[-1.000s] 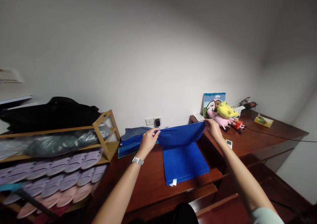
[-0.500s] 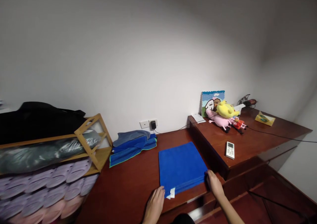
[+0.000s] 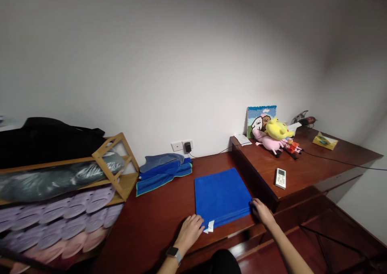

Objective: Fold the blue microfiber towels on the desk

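Note:
Flat on the brown wooden desk lies a square stack of folded blue towels [image 3: 223, 195], with white tags poking out at its near edge. My left hand [image 3: 190, 229], wearing a watch on the wrist, is closed at the near left corner of the towels. At the near right corner, the fingers of my right hand [image 3: 260, 212] are curled round the towel edge. Farther back, against the wall, sits a loose pile of blue and grey towels [image 3: 165, 173] with green trim.
To the right, a raised cabinet top [image 3: 305, 169] carries a remote [image 3: 281, 178], plush toys [image 3: 273, 134], a picture [image 3: 260, 116] and a yellow tissue pack [image 3: 324, 141]. A black cable runs from the wall plug [image 3: 188, 147]. On the left stands a wooden rack [image 3: 116, 165] with lilac slippers [image 3: 72, 209].
My left hand has moved a little farther over the towels' near left corner, and its watch has come into view. The right hand stays at its corner. The camera view has shifted slightly.

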`<state>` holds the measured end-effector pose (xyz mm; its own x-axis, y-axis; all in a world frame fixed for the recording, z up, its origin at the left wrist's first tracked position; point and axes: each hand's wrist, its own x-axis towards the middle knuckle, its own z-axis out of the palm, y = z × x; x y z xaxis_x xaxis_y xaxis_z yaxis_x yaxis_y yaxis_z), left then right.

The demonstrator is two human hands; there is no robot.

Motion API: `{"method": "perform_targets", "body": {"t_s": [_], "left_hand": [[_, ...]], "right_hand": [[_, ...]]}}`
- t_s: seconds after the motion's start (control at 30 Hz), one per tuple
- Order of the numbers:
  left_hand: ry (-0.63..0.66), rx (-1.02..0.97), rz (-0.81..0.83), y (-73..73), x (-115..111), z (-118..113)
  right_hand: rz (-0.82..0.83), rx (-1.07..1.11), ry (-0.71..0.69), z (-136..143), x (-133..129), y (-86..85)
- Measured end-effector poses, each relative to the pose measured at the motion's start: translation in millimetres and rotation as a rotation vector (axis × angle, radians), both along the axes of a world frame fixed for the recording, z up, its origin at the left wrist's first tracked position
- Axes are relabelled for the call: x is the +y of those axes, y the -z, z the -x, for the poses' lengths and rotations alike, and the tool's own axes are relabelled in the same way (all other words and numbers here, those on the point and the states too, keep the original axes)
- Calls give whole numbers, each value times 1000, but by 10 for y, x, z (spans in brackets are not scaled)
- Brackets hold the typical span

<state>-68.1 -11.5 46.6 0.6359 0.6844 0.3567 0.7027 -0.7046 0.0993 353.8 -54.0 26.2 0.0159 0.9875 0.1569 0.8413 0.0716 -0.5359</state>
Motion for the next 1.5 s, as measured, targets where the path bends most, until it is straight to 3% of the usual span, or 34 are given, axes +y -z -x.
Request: {"method": "perform_targets", "body": {"t_s": [0.1,0.23,0.33,0.5,0.57,0.63,0.8,0.9,1.03,1.17,1.23,1.3,1.5], "left_hand": [[3,79,-13,-62,31,-25],[-29,100,-59,-18,24,-83],[-49,52,-101,-22,54,-110],[-94,-138,-175,-216,97,-85],[-118,-158,-193,-230,36,-62],[-100,-135,-170,-145,-74,-42],[-85,-107,-109,253,-315,-31],[-102,-85,-110,302,-301,-39],[-33,-22,-157,37,-167,-68],[-81,-98,-283,-328,-61,-130],[-92,-122,-300,-392,-88,-149],[-76,-106,-272,-314,-185,-149],[-62,-72,-215,311,-508,-90]], "right_hand": [[68,-8,-72,-69,28,-123],[39,13,-111,-72,45,-128],[-43,79,-84,-55,66,-138],[-279,166,17,-84,75,-290],[-313,162,50,-90,23,-304],[-269,150,60,-74,-61,-247],[-127,115,55,18,-233,57],[-152,100,9,40,-228,147],[-196,87,-6,13,-156,47],[-362,94,70,-46,-115,-148],[-417,81,110,-64,-146,-173],[-394,71,123,-55,-217,-108],[-245,75,105,45,-435,367]]}}
